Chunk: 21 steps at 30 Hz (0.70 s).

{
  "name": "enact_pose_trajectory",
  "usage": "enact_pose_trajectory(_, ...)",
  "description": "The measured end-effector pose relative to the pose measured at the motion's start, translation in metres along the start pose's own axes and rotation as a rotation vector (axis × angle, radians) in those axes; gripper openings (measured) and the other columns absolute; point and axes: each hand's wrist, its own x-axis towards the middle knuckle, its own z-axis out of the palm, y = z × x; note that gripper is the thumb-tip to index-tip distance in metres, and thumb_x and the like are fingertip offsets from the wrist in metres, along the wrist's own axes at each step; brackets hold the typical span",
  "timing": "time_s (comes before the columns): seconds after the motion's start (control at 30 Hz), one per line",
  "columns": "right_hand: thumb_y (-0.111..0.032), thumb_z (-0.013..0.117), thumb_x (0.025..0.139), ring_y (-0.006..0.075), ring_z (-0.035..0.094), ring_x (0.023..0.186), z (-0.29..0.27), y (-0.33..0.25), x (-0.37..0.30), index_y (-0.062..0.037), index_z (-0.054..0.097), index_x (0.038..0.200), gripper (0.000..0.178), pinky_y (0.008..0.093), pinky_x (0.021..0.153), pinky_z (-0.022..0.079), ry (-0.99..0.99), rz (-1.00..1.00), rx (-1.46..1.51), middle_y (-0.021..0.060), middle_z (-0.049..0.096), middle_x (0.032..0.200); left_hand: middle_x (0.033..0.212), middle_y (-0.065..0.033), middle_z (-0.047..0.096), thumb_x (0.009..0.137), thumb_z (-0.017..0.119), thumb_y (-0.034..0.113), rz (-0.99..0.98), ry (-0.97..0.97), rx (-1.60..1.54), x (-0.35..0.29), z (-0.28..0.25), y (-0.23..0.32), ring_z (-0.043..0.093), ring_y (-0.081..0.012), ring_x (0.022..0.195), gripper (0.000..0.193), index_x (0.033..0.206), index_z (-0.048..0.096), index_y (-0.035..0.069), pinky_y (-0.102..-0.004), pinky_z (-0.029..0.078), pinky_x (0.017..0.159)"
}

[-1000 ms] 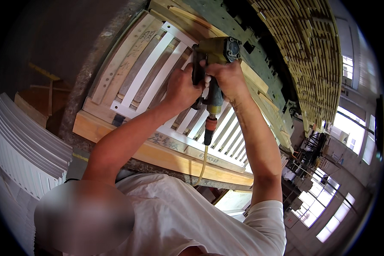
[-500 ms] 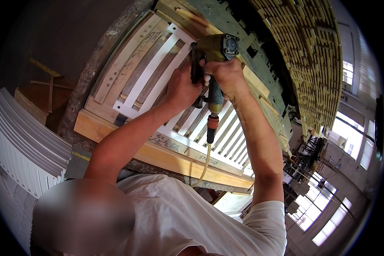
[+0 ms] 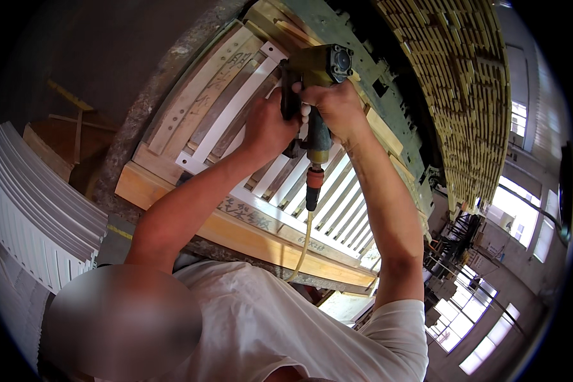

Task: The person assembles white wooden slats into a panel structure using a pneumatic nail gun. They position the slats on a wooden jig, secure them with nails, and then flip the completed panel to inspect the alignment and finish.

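Observation:
My right hand (image 3: 337, 111) is closed round the handle of an olive-green air nail gun (image 3: 318, 67). The gun's round black cap faces up and to the right, and a red and black coupling with a pale air hose hangs from its grip. My left hand (image 3: 267, 127) is closed against the gun's black magazine side, its fingertips partly hidden. Beneath both hands lies a white slatted panel (image 3: 229, 114), set inside a wooden frame (image 3: 172, 118) with handwritten marks. The gun's nose is hidden from view.
A stack of white slatted panels (image 3: 38, 204) stands at the left. Tall piles of wooden strips (image 3: 458, 95) rise at the right, beyond a dark green metal bed (image 3: 379, 83). The hose (image 3: 305, 248) drops over the frame's near edge. Bright windows are at the far right.
The nail gun and both hands sit slightly higher and to the left in the picture, and the frame has shifted slightly right. Both hands keep the same hold.

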Motion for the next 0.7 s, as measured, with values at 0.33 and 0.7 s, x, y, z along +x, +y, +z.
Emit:
enact_pose_trajectory(0.33,-0.009,0.069,0.079,0.0138,0.056,0.05,0.009,-0.006,0.004,0.0065,0.061,0.065,0.022,0.0297,0.046,0.045,-0.02,-0.018,-0.007,0.0084,0.059,0.06,0.081,-0.0154,0.068,0.077,0.072,0.013,-0.027,0.06,-0.172,0.003,0.005,-0.013,0.066,-0.0359,0.079,0.037,0.111,0.06,0.003,-0.0438,0.052,0.07)
enact_pose_trajectory(0.7,-0.007,0.067,0.077,0.0144,0.057,0.051,0.017,-0.014,0.005,0.0073,0.062,0.072,0.016,0.0302,0.047,0.046,0.005,-0.002,-0.055,0.009,0.061,0.063,0.089,-0.0099,0.067,0.08,0.067,0.003,-0.114,-0.004,-0.16,0.005,-0.007,-0.005,0.064,-0.0147,0.082,0.033,0.111,0.055,0.0,-0.0302,0.051,0.076)
